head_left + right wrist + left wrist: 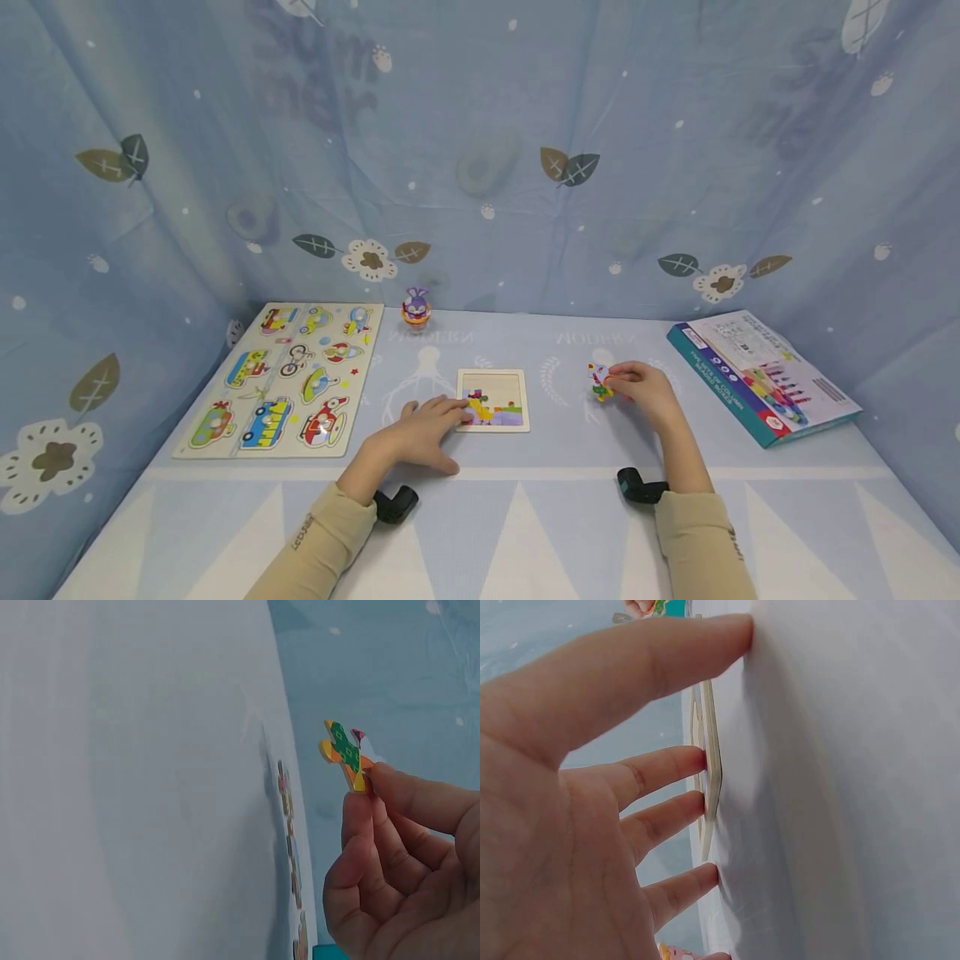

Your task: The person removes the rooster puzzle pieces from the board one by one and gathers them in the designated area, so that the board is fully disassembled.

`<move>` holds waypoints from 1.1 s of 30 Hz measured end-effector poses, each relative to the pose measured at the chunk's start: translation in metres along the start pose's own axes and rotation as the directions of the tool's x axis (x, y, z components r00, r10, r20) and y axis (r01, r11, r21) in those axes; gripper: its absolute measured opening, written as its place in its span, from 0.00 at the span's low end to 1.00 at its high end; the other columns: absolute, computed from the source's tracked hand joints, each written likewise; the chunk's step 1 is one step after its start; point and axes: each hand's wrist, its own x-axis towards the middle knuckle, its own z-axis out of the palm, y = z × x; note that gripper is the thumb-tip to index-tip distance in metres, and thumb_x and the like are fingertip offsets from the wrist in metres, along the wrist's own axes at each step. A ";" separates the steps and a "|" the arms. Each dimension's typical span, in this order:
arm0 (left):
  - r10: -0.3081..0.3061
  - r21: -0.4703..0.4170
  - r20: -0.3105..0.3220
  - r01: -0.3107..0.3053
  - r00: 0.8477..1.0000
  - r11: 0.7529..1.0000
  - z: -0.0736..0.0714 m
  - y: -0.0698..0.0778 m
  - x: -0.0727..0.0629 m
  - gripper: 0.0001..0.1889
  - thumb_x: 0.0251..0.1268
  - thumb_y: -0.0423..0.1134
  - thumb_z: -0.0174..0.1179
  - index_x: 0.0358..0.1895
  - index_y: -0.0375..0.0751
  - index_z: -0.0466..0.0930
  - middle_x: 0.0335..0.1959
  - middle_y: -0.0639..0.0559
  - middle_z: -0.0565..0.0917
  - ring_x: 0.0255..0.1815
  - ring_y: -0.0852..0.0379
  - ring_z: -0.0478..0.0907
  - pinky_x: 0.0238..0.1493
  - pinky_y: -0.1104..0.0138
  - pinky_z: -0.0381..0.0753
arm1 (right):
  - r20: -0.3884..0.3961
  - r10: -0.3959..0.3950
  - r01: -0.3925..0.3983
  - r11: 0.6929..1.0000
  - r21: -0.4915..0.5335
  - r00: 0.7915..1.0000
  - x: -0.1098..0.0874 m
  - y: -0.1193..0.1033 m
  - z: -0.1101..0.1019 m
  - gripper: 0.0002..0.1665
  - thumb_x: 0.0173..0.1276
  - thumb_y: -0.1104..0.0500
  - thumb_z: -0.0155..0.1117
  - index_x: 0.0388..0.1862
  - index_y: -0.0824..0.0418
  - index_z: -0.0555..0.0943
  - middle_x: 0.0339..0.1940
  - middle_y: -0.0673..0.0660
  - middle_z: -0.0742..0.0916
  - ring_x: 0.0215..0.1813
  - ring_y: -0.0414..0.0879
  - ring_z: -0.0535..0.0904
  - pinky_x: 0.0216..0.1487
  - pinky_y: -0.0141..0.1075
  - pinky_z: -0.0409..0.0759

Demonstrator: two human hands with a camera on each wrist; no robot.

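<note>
A small wooden puzzle tray (491,379) with a pale rim lies mid-table, its lower part filled with colourful pieces. My left hand (420,431) is spread at the tray's left side, with straight fingertips reaching over the rim onto the pieces. In the left wrist view the fingers (667,761) extend to the tray's edge (714,757). To the right of the tray, my right hand (647,392) pinches a puzzle piece (346,754), green, yellow and orange, between thumb and fingers. Several loose puzzle pieces (294,862) lie on the table beyond that hand.
A larger wooden board (281,379) with vehicle pictures lies at the left. Behind the tray stands a small purple toy figure (416,308). A flat teal-edged box (765,375) occupies the right side. Patterned blue fabric (480,167) hangs along the table's back.
</note>
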 end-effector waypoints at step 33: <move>-0.006 0.016 0.000 0.006 1.000 1.000 0.001 -0.001 0.002 0.37 0.45 0.47 0.69 0.63 0.46 0.67 0.69 0.48 0.61 0.72 0.45 0.51 0.63 0.36 0.45 | -0.083 0.188 -0.197 0.973 -0.120 0.979 -0.005 0.023 -0.033 0.19 0.63 0.58 0.62 0.48 0.70 0.78 0.40 0.59 0.81 0.37 0.45 0.70 0.34 0.31 0.70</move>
